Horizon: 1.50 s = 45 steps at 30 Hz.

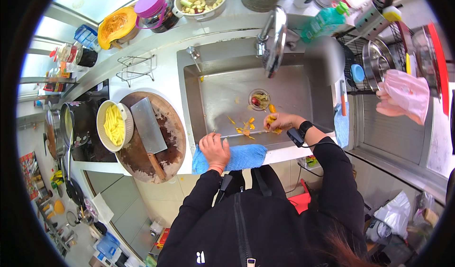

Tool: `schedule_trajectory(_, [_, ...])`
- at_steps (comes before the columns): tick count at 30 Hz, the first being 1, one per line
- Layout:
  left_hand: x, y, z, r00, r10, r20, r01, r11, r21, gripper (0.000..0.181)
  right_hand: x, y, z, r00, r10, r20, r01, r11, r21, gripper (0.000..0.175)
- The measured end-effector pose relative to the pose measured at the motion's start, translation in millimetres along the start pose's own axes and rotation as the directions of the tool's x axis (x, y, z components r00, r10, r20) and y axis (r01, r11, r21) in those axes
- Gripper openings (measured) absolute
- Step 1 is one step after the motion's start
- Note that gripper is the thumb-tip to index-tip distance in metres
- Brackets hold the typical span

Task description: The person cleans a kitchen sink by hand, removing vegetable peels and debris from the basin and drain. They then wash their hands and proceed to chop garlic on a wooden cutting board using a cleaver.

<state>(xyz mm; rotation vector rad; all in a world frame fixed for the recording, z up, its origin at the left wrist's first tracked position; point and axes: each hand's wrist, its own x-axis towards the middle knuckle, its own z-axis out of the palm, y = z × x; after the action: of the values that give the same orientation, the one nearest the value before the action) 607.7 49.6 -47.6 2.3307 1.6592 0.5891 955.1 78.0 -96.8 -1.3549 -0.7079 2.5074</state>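
My right hand (279,122) is down in the stainless steel sink (224,89), its fingers closed around a clump of orange-yellow peelings (274,125). To its left, loose orange peel scraps (246,127) lie on the sink floor. Further back, the drain (259,99) holds pale green scraps and something red. My left hand (215,150) rests on a folded blue towel (245,155) along the sink's front edge, palm down with nothing seen in it. A chrome faucet (275,43) arches over the basin from behind; no running water is visible.
Left of the sink, a cleaver (149,128) lies on a round wooden chopping board (174,132), beside a white basket (103,139) of yellow strips. A cut pumpkin (117,29) sits on the back ledge. At right are a small knife (343,98) and a dish rack (355,53).
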Motion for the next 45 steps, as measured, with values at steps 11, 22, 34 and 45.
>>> schedule_trajectory(11, [-4, -1, 8, 0.998, 0.054, -0.028, -0.051, 0.994, 0.094, 0.025, -181, 65, 48, 0.702, -0.456, -0.546, 0.669, 0.685, 0.288, 0.023])
schedule_trajectory(22, [-4, -1, 10, 0.99, 0.117, -0.076, -0.109, 0.989, 0.103, 0.021, -208, 255, 54, 0.327, 0.083, -0.941, 0.768, 0.557, 0.316, 0.032])
schedule_trajectory(34, [-5, -4, 10, 0.998, 0.062, -0.02, -0.06, 0.993, 0.105, 0.023, -192, 218, 44, -0.276, -0.028, -0.961, -0.145, 0.989, 0.012, 0.03])
schedule_trajectory(45, [-1, -3, 7, 0.999, 0.028, 0.016, -0.028, 0.999, 0.038, 0.025, -46, 31, -4, 0.539, -0.552, -0.636, -0.133, 0.69, -0.711, 0.028])
